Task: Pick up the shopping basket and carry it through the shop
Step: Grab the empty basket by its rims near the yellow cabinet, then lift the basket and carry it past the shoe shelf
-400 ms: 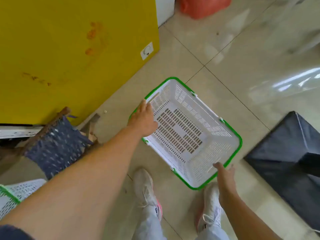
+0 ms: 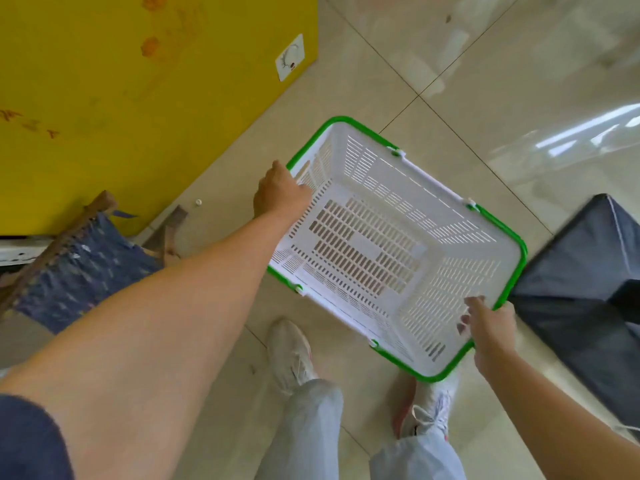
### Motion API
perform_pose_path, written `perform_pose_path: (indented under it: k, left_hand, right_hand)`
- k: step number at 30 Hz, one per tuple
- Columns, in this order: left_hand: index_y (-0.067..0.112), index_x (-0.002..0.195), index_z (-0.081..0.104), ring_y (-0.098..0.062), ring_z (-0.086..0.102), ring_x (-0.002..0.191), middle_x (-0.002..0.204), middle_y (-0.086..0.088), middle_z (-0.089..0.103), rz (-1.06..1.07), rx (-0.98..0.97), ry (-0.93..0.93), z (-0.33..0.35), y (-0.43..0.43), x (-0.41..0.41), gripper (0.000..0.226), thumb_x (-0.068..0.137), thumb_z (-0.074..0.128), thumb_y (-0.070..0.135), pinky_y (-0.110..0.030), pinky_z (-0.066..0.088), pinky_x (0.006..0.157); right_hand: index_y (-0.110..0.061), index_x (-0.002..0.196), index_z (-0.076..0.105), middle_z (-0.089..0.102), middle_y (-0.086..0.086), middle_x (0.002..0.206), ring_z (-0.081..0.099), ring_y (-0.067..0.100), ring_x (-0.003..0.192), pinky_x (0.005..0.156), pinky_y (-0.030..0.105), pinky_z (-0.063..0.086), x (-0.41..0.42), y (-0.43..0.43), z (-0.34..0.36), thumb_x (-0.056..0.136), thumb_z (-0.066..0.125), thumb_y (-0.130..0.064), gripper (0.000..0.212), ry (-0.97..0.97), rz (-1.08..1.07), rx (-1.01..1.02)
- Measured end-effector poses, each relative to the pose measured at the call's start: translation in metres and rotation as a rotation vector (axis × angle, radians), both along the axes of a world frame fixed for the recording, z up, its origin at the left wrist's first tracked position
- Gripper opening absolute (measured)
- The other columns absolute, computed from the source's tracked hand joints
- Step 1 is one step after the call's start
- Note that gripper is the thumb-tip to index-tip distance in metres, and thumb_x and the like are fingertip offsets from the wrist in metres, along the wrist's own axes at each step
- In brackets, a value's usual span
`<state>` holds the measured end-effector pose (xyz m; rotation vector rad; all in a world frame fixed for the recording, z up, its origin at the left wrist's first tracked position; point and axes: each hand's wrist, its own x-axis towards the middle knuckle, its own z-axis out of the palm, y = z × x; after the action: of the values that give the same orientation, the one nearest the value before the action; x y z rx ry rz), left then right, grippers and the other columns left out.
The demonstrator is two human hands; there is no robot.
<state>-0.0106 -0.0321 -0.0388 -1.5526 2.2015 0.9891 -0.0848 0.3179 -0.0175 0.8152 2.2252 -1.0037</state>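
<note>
A: Left to right, quick. Upper left of the frame, yellow cabinet (image 2: 131,98). Below it at left centre, a blue patterned cloth (image 2: 83,271) on a wooden frame. Not task items.

B: Left hand?

A: Left hand (image 2: 278,195) sits centre frame, closed over the green rim at the basket's left short end, fingers curled inside the wall.

B: And the basket itself?

A: Shopping basket (image 2: 450,209), white with green rim, centre right of the frame, empty, tilted a bit. It partly covers one shoe (image 2: 429,407) at bottom centre, so I judge it is off the floor tiles (image 2: 485,81), though only low.

B: Right hand?

A: Right hand (image 2: 490,329), lower right of the frame, clamped on the rim at the near right corner, fingertips inside, thumb outside. Just beyond it, a dark fabric box (image 2: 581,289) at the right edge, close to the basket's corner.

B: Progress?

A: Pickup looks basically done, two-handed by the rim. Handles are folded down, unused. Carrying through the shop is all left; open tiles lie toward upper right.
</note>
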Motion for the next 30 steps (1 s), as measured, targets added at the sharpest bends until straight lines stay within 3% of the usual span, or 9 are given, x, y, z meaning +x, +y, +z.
perform_pose_path:
  k: [3,5,8,11,15,18,25,29,30]
  left_hand:
    - [0.013,0.111,0.057,-0.024,0.061,0.077,0.092,0.000,0.062,0.192,0.067,0.120,0.048,-0.004,0.061,0.032,0.086,0.057,0.032,-0.035,0.053,0.066]
    - [0.016,0.084,0.061,-0.019,0.053,0.052,0.062,0.003,0.057,0.420,0.274,0.263,0.087,-0.004,0.120,0.009,0.088,0.060,0.025,-0.028,0.042,0.050]
    - [0.020,0.066,0.055,-0.009,0.039,0.032,0.043,0.008,0.044,0.730,0.404,0.284,0.146,0.011,0.221,0.026,0.089,0.068,0.018,-0.025,0.031,0.042]
    - [0.021,0.059,0.056,-0.007,0.041,0.033,0.048,0.005,0.050,0.979,0.247,0.232,0.207,0.043,0.318,0.031,0.085,0.070,0.030,-0.021,0.033,0.040]
    - [0.018,0.064,0.053,-0.015,0.040,0.044,0.048,0.004,0.042,1.231,0.033,0.215,0.278,0.092,0.447,0.034,0.091,0.062,0.035,-0.024,0.031,0.045]
    - [0.013,0.061,0.059,-0.018,0.043,0.043,0.043,0.003,0.045,1.412,-0.066,0.189,0.308,0.126,0.551,0.037,0.088,0.063,0.038,-0.028,0.034,0.049]
    - [0.020,0.051,0.053,-0.025,0.046,0.051,0.057,-0.018,0.050,1.602,-0.368,0.123,0.324,0.131,0.793,0.040,0.080,0.066,0.044,-0.042,0.040,0.056]
    - [0.013,0.061,0.062,-0.031,0.057,0.053,0.068,-0.027,0.068,1.530,-0.503,0.064,0.266,0.089,0.898,0.037,0.089,0.063,0.037,-0.041,0.052,0.057]
    - [0.012,0.064,0.065,-0.033,0.060,0.056,0.067,-0.023,0.069,1.487,-0.499,0.050,0.246,0.078,0.916,0.036,0.090,0.061,0.037,-0.041,0.054,0.059]
  right_hand:
    - [-0.015,0.081,0.053,0.053,0.007,0.064,0.043,0.018,0.046,0.041,0.024,0.039,-0.006,0.000,0.048,0.088,0.065,-0.024,0.017,0.085,0.092,-0.051]
    - [-0.021,0.067,0.047,0.044,-0.006,0.045,0.035,0.010,0.035,0.034,0.017,0.029,-0.007,0.002,0.084,0.091,0.064,-0.028,0.031,0.044,0.132,-0.133]
    - [-0.028,0.056,0.035,0.030,-0.011,0.035,0.019,0.006,0.026,0.033,0.010,0.017,0.006,-0.030,0.144,0.078,0.077,-0.045,0.051,-0.124,0.194,-0.321]
    - [-0.025,0.044,0.031,0.025,-0.011,0.030,0.006,0.010,0.028,0.038,0.009,0.019,0.033,-0.069,0.181,0.048,0.078,-0.067,0.063,-0.348,0.424,-0.378]
    - [-0.025,0.057,0.026,0.022,-0.010,0.032,0.020,0.006,0.019,0.038,0.013,0.027,0.110,-0.148,0.211,0.092,0.060,-0.052,0.055,-0.345,0.728,-0.342]
    - [-0.026,0.040,0.034,0.024,-0.009,0.034,0.020,0.007,0.022,0.038,0.011,0.027,0.202,-0.216,0.237,0.099,0.055,-0.042,0.064,-0.448,0.975,-0.357]
    - [-0.017,0.068,0.042,0.036,0.000,0.049,0.034,0.013,0.036,0.042,0.027,0.038,0.456,-0.306,0.249,0.101,0.057,-0.016,0.037,-0.484,1.525,-0.527]
    - [-0.005,0.101,0.049,0.058,0.017,0.071,0.066,0.024,0.050,0.054,0.043,0.061,0.565,-0.350,0.209,0.100,0.050,0.002,0.007,-0.354,1.682,-0.426]
    - [-0.008,0.111,0.047,0.065,0.018,0.079,0.071,0.031,0.059,0.059,0.047,0.063,0.586,-0.361,0.197,0.099,0.049,0.002,0.016,-0.254,1.739,-0.344]
